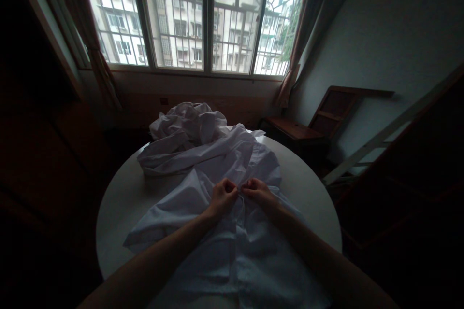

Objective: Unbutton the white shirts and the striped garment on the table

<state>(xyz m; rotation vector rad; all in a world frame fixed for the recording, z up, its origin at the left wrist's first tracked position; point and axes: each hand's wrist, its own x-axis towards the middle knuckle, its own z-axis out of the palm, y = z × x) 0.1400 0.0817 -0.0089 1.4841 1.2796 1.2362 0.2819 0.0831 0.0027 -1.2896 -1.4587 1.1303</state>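
Head view: your left hand (222, 195) and right hand (256, 189) sit close together, fingers curled and pinching the front edge of the white shirt (232, 241) along its middle seam. The shirt lies spread over the near half of the round white table (119, 203). A crumpled pile of white garments (184, 130) lies at the far edge, below the barred window (195, 14).

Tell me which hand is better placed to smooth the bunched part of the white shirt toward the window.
Probably the left hand: the bunched shirt piles up on its side of the round table. Right hand pinches the same front seam.
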